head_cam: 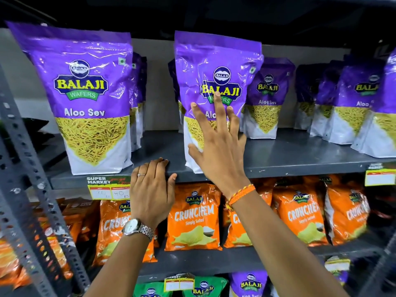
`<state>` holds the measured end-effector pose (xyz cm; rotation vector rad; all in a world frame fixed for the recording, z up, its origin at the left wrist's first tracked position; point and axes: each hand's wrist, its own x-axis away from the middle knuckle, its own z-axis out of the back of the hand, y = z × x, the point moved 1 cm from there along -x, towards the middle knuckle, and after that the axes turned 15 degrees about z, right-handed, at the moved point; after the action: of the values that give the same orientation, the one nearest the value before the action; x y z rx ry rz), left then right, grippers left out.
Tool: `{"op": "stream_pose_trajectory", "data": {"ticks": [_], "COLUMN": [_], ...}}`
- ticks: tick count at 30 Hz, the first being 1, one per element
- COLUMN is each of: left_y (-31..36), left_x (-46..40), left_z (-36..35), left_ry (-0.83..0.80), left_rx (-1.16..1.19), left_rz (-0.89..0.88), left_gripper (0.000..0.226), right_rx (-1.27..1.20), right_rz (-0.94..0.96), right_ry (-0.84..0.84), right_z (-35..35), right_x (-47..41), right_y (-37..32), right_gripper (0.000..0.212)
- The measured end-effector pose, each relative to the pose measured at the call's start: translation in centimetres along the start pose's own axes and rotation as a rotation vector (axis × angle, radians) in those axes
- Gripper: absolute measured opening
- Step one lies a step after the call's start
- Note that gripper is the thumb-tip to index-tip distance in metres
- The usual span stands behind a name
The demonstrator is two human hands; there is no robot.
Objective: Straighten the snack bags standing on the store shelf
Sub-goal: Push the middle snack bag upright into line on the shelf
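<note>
1. At the far left of the upper shelf (pixel 278 155), the left purple Aloo Sev bag (pixel 90 99) stands upright at the front lip, leaning slightly.
2. Just right of it, the left hand (pixel 151 189) rests palm-down on the shelf edge, fingers curled over the lip and thumb out to the side; its grip is loose and holds nothing, apparently bracing.
3. Next comes the middle Aloo Sev bag (pixel 214 67), standing at the front edge. The right hand (pixel 218 146) lies flat against its face with fingers spread wide, an open grip pressing rather than clasping, wrist bent back.
4. To square this bag well, I would push evenly with the whole palm, low down, so it slides rather than tips backward.
5. Further right, more purple bags (pixel 266 97) stand deeper back, unevenly lined.
</note>
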<state>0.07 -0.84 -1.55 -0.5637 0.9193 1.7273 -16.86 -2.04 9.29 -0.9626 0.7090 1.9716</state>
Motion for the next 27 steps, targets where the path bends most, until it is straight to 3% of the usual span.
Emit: {"op": "stream_pose_trajectory", "data": {"ticks": [16, 27], "left_y": [0.6, 0.7], "left_x": [0.2, 0.2], "left_z": [1.2, 1.3], "left_ry": [-0.040, -0.050], "left_rx": [0.015, -0.024], "left_rz": [0.014, 0.012], "left_gripper": [0.044, 0.046], "right_rx": [0.012, 0.029], "right_rz": [0.020, 0.007], "right_ry": [0.067, -0.051], "right_z": [1.7, -0.3], "right_x": [2.6, -0.3], "right_y": [-0.8, 0.6], "right_gripper": [0.092, 0.097]}}
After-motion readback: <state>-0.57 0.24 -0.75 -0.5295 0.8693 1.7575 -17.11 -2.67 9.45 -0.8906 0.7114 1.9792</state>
